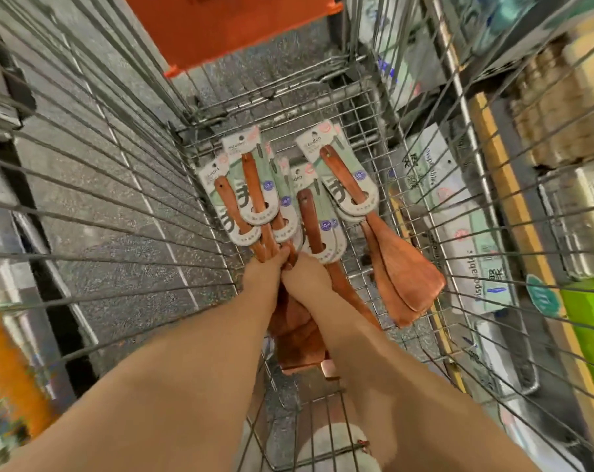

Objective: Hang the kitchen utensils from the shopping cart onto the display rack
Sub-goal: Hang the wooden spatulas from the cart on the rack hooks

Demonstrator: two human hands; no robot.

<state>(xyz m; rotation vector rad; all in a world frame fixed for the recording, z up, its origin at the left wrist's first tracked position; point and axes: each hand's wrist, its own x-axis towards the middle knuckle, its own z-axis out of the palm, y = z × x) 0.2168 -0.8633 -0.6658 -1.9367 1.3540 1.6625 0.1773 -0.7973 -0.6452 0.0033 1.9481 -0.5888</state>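
The left hand [266,267], mid-frame, has its grip closed round the handles of a bundle of carded wooden spatulas [254,199] fanning toward twelve o'clock. The right hand [305,274] touches it; its grip cannot be told. Loose spatulas [404,277] lie at three o'clock on the wire shopping cart [356,137] floor.

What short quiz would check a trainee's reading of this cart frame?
1. True or false: the brown wooden spatulas in grey-green card sleeves already hang on a rack.
2. The ungripped spatula pile lies which side of the left hand and right hand? A left, B right.
3. Fill in: the plastic flap on the silver wire shopping cart is ___.
Key: 1 false, they lie in the cart; 2 B; 3 orange.
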